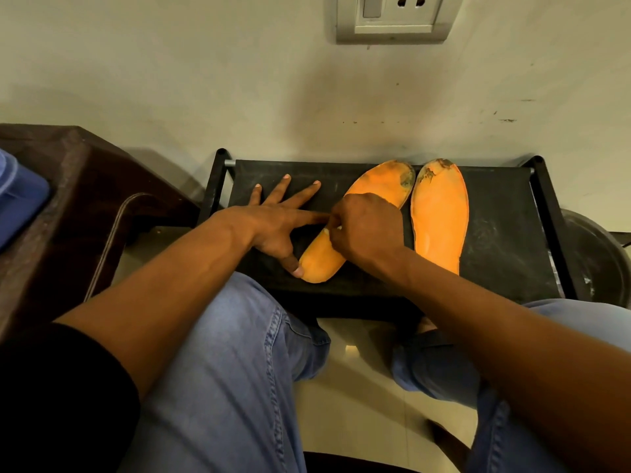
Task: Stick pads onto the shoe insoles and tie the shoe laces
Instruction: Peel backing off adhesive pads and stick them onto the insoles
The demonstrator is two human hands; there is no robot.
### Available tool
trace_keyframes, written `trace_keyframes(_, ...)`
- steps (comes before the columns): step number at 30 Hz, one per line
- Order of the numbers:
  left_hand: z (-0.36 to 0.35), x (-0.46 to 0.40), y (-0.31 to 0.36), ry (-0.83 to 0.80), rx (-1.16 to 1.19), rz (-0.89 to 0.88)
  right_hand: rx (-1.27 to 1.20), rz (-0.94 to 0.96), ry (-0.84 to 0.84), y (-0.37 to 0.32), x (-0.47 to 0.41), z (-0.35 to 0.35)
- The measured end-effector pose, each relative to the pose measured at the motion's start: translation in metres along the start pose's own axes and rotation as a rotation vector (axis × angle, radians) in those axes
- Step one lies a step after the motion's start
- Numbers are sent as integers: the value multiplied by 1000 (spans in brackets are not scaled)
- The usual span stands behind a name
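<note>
Two orange insoles on black rack (512, 233), frame centre. Left insole (321, 257) runs diagonally, heel lower left, toe upper right. Left hand (273, 220) spread, thumb pressing heel edge. Right hand (368, 230) directly over mid-insole, fingertips pinching something small, unclear what. Right insole (440, 213) untouched, just beside.

Two orange insoles (438, 213) of matt foam, toe ends worn rough and dark, rack shelf (495, 240) of black matt cloth, dusty and scuffed, frame tubes (549, 213) of black matt plastic or metal, jeans (222, 387) of faded blue denim, floor tiles (348, 397) glossy, wall socket plate (392, 18) of smooth plastic.
</note>
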State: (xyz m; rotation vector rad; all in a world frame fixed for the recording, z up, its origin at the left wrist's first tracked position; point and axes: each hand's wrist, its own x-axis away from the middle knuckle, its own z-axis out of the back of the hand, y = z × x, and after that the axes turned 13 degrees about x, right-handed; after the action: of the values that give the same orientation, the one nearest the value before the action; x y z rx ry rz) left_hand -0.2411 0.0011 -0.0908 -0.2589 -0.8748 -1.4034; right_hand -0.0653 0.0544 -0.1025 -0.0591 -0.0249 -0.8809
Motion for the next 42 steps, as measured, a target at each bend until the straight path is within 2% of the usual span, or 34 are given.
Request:
trace_keyframes(2, 0, 0, 0, -5, 2, 1, -54, 9, -56, 5, -3, 0)
trace_keyframes(8, -1, 0, 0, 8, 12, -1, -208, 250, -266, -17, 18, 11)
trace_keyframes(14, -1, -1, 1, -1, -10, 15, -34, 85, -126, -7, 10, 8)
trace_keyframes(16, 0, -1, 2, -3, -10, 22, -35, 77, -126, -3, 7, 7)
trace_keyframes(21, 1, -2, -2, -4, 3, 8, -214, 286, -348, -11, 12, 19)
trace_keyframes(23, 1, -3, -4, 0, 13, 1, -237, 320, -389, -13, 15, 23)
trace_keyframes(31, -1, -5, -3, -9, 16, 11, -40, 252, -166, -12, 12, 15)
trace_keyframes(35, -1, -5, -1, 1, 15, 9, -190, 327, -335, -10, 14, 20)
trace_keyframes(37, 0, -5, -1, 1, 4, 9, -225, 324, -350, -12, 17, 21)
trace_keyframes(42, 0, -6, 0, -9, 17, 22, -103, 222, -134, -18, 20, 14)
